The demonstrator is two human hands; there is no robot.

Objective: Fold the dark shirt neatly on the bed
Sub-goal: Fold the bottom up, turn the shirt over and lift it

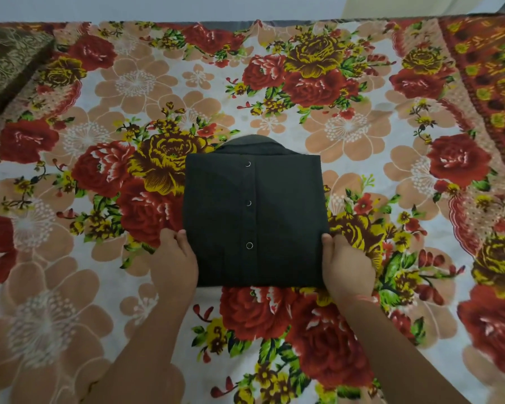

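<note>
The dark shirt (254, 217) lies in the middle of the bed as a compact folded rectangle, its collar at the far end and three snap buttons running down its front. My left hand (174, 258) grips the near left edge of the fold, fingers tucked under the cloth. My right hand (346, 266) grips the near right edge the same way, thumb on top. Both forearms reach in from the bottom of the view.
The bed is covered by a floral sheet (347, 126) with red, yellow and peach flowers. A brown patterned cushion (9, 65) sits at the far left corner. A red-orange patterned cloth (490, 68) lies along the right side. A pale wall runs behind the bed.
</note>
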